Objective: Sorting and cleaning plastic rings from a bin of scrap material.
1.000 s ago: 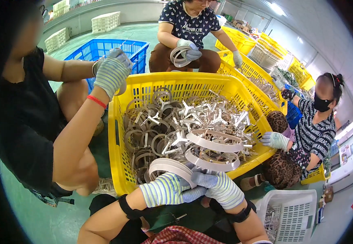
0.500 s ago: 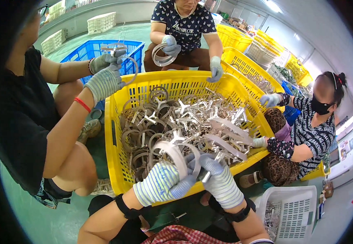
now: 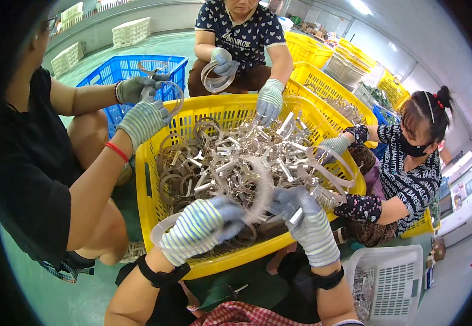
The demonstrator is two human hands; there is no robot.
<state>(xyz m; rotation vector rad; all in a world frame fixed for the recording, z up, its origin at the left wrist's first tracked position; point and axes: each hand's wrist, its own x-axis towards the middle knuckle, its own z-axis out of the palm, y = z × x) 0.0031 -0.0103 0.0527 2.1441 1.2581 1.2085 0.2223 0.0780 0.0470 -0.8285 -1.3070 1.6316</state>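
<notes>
Work in hand: handling of metal rings and three-armed brackets at the yellow crate (image 3: 143, 204).

Change noted: the person's hands, together half a second ago, now stand apart above the crate's near edge. Left hand (image 3: 206, 225) is at seven o'clock, fingers curled on a pale flat ring (image 3: 161, 231) that shows beyond the wrist side of the palm. Right hand (image 3: 305, 223) is at five o'clock, thumb and fingers pinching a short silver tube (image 3: 295, 215).

A second ring (image 3: 265, 187), motion-blurred, stands between them by the left fingertips; which hand bears it, I cannot tell. Judgement: ring and tube are probably being parted, though the blur prevents confirmation.

The mixed bracket pile (image 3: 230, 157) fills the crate's middle. At twelve o'clock a co-worker's gloved hand (image 3: 270, 101) has come down onto the pile. At three, another co-worker's hands now hold a large ring (image 3: 328, 175).
</notes>
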